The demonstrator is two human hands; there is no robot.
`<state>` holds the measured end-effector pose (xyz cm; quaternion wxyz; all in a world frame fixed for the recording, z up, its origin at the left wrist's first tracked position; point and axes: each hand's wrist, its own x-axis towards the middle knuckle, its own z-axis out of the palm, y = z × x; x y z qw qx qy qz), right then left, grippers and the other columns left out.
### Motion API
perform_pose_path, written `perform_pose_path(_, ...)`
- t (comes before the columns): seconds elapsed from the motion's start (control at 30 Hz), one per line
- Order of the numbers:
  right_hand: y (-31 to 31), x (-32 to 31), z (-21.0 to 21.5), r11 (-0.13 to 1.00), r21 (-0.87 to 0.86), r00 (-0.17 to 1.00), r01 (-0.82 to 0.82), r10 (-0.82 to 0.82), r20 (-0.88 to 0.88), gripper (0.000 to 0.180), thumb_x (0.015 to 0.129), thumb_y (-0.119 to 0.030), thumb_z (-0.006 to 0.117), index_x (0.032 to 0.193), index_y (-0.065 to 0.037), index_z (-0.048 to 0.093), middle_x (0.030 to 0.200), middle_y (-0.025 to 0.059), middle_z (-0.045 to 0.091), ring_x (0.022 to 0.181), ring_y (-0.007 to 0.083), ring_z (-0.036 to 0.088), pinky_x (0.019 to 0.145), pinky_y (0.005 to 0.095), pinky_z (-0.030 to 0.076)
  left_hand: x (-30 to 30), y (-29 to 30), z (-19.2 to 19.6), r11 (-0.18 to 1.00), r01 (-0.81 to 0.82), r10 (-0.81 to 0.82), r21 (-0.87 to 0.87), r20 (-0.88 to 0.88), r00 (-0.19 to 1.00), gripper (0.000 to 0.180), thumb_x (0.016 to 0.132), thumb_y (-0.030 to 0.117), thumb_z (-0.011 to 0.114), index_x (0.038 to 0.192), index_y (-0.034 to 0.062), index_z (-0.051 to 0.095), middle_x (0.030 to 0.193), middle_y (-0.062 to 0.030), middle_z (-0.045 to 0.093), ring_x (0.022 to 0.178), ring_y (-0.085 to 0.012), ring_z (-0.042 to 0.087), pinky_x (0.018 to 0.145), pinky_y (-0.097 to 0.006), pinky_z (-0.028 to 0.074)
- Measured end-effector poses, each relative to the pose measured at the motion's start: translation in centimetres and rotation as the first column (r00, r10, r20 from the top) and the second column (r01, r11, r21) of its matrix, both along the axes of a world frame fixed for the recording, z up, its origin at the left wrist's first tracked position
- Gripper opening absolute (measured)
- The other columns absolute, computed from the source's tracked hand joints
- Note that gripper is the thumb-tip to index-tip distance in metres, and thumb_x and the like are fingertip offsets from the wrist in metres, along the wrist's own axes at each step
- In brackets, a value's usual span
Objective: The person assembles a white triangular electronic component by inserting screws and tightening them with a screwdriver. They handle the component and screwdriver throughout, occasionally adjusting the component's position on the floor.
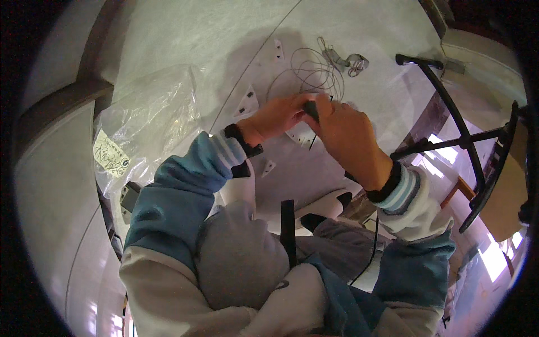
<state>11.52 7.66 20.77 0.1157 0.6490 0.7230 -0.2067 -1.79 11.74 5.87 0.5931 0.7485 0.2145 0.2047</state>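
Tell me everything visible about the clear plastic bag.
The clear plastic bag looks like thin, glossy film, wrinkled and see-through, with bright reflections on its creases. It lies spread on the pale floor, left of the person's left hand, which does not touch it. A pale yellow label with dark handwriting sits at a tilt near its left edge. The left sleeve is close to its right side; whether they touch is unclear, and no opening can be made out.

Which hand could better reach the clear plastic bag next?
Probably the left hand: the plastic bag lies on that side, near the left sleeve; the right hand is farther away. Both meet at a dark object.
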Motion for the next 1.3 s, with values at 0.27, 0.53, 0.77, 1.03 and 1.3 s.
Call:
perform_pose_path(0.27,-0.2,0.2,0.1,0.967,0.170,0.971,-0.191,0.211,-0.114,0.032,0.083,-0.022,0.063,0.104,-0.002,0.050,0.088,0.0135,0.060,0.079,0.0287,0.061,0.059,0.0382,0.050,-0.4,1.4,0.5,0.960,0.269,-0.264,0.075,-0.066,0.962,0.030,0.084,0.011,0.057,0.112,0.0036,0.051,0.107,-0.0163,0.060,0.096,-0.0368,0.058,0.081,-0.044,0.048)
perform_pose_path(0.53,-0.3,-1.7,-0.2,0.990,0.086,0.979,0.114,-0.127,0.158,0.031,0.088,-0.032,0.059,0.102,-0.007,0.048,0.072,0.0081,0.060,0.065,0.0252,0.063,0.052,0.0345,0.050,0.1,-0.4,-1.2,0.997,0.012,-0.009,0.081,-0.048,0.999,0.029,0.083,0.012,0.060,0.109,0.0036,0.052,0.099,-0.0159,0.061,0.089,-0.0362,0.059,0.074,-0.044,0.049)
perform_pose_path(0.77,-0.4,0.3,-0.6,0.974,0.185,0.971,-0.128,0.161,-0.177,0.025,0.081,-0.011,0.058,0.105,-0.005,0.050,0.080,0.0139,0.057,0.073,0.0294,0.061,0.056,0.0392,0.049,-0.4,0.1,0.1,0.994,0.024,-0.019,0.111,-0.047,0.999,0.039,0.080,0.009,0.061,0.117,0.0046,0.048,0.104,-0.0148,0.061,0.091,-0.0359,0.060,0.074,-0.044,0.049)
perform_pose_path(1.03,-0.9,-0.9,0.3,0.990,0.135,0.997,0.043,-0.035,-0.063,0.026,0.084,-0.020,0.060,0.105,-0.007,0.051,0.075,0.0107,0.057,0.071,0.0274,0.061,0.052,0.0375,0.049,-0.5,0.2,0.2,0.987,0.160,-0.154,0.010,-0.211,0.965,0.039,0.080,0.007,0.060,0.117,0.0062,0.049,0.105,-0.0133,0.063,0.088,-0.0356,0.062,0.072,-0.044,0.050)
perform_pose_path(1.3,-0.9,-0.9,-1.2,0.970,0.245,0.997,0.011,-0.031,0.075,0.024,0.085,-0.029,0.062,0.088,-0.007,0.052,0.070,0.0079,0.056,0.068,0.0238,0.060,0.052,0.0358,0.047,1.2,-3.1,-2.4,0.952,-0.203,0.206,0.228,0.009,0.979,0.037,0.081,0.010,0.059,0.116,0.0054,0.049,0.103,-0.0138,0.063,0.085,-0.0354,0.063,0.072,-0.044,0.051)
